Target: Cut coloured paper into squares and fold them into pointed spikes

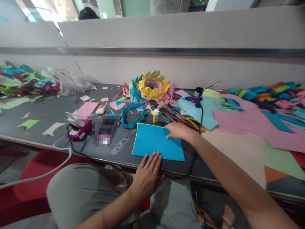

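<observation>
A blue sheet of paper point(156, 141) lies flat on the dark table point(47, 111) in front of me. My left hand point(147, 173) rests at its near edge with fingers stretched flat on the paper. My right hand point(178, 131) presses on the sheet's far right corner, fingers curled down against it. Just beyond the sheet stand a small glue bottle with a yellow label point(155, 115) and a folded blue paper ring point(132, 116). A clear ruler point(123, 142) lies left of the sheet.
A colourful folded paper flower point(152, 87) sits at the back centre. Pink, blue and green sheets point(250, 122) cover the right side, with a blue glue gun point(194, 100) and scissors point(190, 122). A magenta device point(79, 132) with cables lies left. Scraps and a plastic bag point(69, 82) fill the far left.
</observation>
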Available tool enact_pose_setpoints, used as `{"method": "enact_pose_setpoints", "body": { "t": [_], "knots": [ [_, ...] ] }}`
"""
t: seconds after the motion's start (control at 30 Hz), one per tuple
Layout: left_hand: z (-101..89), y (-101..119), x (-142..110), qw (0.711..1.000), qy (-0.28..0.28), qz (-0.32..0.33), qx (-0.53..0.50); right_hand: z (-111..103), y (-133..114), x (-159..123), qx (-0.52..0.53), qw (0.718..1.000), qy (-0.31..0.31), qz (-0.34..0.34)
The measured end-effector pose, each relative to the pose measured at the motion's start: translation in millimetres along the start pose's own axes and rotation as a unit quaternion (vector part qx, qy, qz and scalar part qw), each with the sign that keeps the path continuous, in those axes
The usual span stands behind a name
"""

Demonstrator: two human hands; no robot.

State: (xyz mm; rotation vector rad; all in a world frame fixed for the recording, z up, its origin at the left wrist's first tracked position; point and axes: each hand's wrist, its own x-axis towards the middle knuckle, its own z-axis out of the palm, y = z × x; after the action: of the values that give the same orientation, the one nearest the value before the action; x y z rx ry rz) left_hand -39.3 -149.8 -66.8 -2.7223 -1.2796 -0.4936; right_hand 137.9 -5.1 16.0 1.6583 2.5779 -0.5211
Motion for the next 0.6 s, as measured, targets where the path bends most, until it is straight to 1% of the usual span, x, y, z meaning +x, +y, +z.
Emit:
{"method": "enact_pose_setpoints", "body": {
  "t": [0.07, 0.13, 0.17, 0.2, 0.23, 0.27, 0.33, 0.4, 0.5, 0.6],
  "knots": [
    [2.6, 3, 0, 1.0, -0.005, -0.015, 0.005, 11, -14, -10, -0.029, 0.998, 0.054, 0.021],
    [2.7, 5, 0, 1.0, -0.008, -0.023, -0.001, 29, -30, -29, -0.053, 0.991, 0.119, 0.009],
    [2.4, 6, 1, 1.0, -0.009, -0.027, -0.004, 41, -38, -41, -0.076, 0.982, 0.169, -0.027],
    [1.9, 6, 1, 0.999, -0.01, -0.031, -0.008, 54, -44, -52, -0.089, 0.974, 0.198, -0.064],
    [1.5, 7, 1, 0.999, -0.012, -0.032, -0.011, 68, -49, -63, -0.092, 0.971, 0.205, -0.087],
    [1.1, 8, 2, 0.999, -0.013, -0.033, -0.013, 81, -52, -73, -0.087, 0.971, 0.198, -0.1],
    [0.2, 9, 3, 0.999, -0.012, -0.034, -0.019, 104, -52, -88, -0.077, 0.973, 0.197, -0.091],
    [-2.0, 8, 5, 0.999, -0.015, -0.038, -0.028, 119, -46, -98, -0.075, 0.971, 0.211, -0.08],
    [-8.7, -1, 4, 0.998, -0.022, -0.049, -0.034, 125, -34, -105, -0.08, 0.967, 0.233, -0.063],
    [-18.1, -21, -5, 0.997, -0.019, -0.078, -0.001, 122, -23, -113, -0.1, 0.964, 0.241, -0.054]
  ]
}}
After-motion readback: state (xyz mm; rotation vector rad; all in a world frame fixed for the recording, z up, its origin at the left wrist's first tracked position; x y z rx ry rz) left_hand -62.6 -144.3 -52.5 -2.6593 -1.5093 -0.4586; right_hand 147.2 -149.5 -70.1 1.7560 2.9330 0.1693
